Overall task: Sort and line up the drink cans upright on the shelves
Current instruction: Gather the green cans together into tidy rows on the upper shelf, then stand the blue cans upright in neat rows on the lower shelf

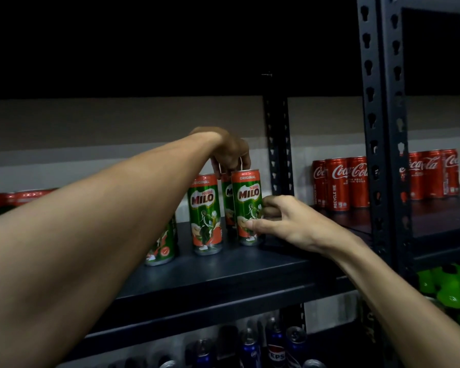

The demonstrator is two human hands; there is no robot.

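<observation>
While the dark shelf (223, 272) already carries at least six Coca-Cola cans (340, 181) lined up well right of both hands, four Milo cans (205, 213) stand upright but loosely grouped. Right hand (290, 221) pinches the front can (247, 208); just above it, left hand (231, 155) seems to pinch the rear can (227, 197) by its rim.

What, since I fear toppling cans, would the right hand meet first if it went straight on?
The rightmost Milo can: the right hand already pinches its lower side. Behind stands a rear Milo can, gripped by the left hand; depth unclear.
</observation>
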